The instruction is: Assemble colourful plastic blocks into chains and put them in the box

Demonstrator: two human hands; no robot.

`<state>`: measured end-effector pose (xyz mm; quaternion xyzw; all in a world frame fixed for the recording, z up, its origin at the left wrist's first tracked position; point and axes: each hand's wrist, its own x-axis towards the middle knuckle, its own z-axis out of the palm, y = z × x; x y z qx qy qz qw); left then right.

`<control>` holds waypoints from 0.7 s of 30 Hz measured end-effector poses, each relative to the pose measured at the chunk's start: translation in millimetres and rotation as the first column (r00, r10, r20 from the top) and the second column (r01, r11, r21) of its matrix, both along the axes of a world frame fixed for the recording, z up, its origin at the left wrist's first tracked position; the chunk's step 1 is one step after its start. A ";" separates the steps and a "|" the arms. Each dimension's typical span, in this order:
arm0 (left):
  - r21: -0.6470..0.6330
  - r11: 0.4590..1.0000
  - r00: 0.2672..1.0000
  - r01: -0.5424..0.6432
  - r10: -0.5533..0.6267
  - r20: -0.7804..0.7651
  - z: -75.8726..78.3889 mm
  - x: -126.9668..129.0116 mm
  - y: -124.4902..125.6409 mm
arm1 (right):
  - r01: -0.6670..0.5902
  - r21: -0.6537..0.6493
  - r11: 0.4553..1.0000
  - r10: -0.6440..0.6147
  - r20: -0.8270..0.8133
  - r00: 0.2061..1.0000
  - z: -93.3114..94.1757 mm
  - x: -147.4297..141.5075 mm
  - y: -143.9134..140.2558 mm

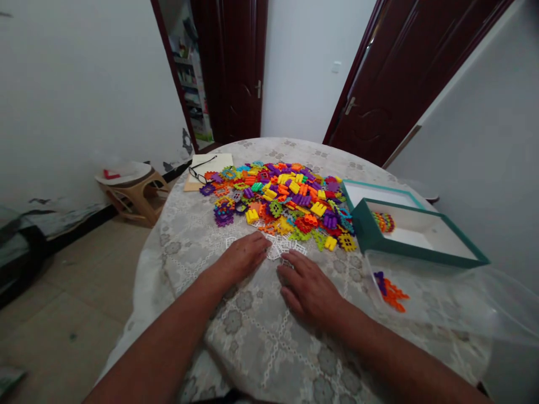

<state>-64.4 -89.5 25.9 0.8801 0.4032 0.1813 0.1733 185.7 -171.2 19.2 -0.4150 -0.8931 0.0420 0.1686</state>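
White lattice-like pieces (278, 247) lie flat on the patterned tablecloth, just in front of a heap of colourful plastic building pieces (290, 196). My left hand (246, 255) rests palm down at their left side, fingertips touching the white lattice, fingers close together and slightly bent. On the right, my right hand (309, 286) lies palm down with its fingers loosely apart, the fingertips at the near edge of the lattice. Neither hand visibly grips anything. The undersides of both hands are hidden.
A green box (421, 261) with a beaded item (384, 222) inside stands at the right. Before it, a clear plastic tub (442, 297) has orange pieces (394, 295) and a purple one. Eyeglasses (197, 175) lie on a notebook (223, 160). A stool (135, 193) stands left.
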 end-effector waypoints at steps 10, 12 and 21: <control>0.071 0.940 0.917 -0.335 0.342 -0.206 34.9 -43.4 1.5 | 0.106 -0.007 0.994 -0.105 -0.164 0.981 -20.7 11.8 15.0; 0.052 0.905 0.845 -0.422 0.413 -0.339 40.1 -47.9 -0.6 | 0.149 -0.005 0.989 -0.148 -0.185 0.972 -22.2 16.0 17.8; -0.050 0.857 0.789 -0.513 0.447 -0.422 32.4 -34.6 -3.8 | 0.325 -0.006 0.946 -0.320 -0.190 0.928 -22.4 27.2 25.8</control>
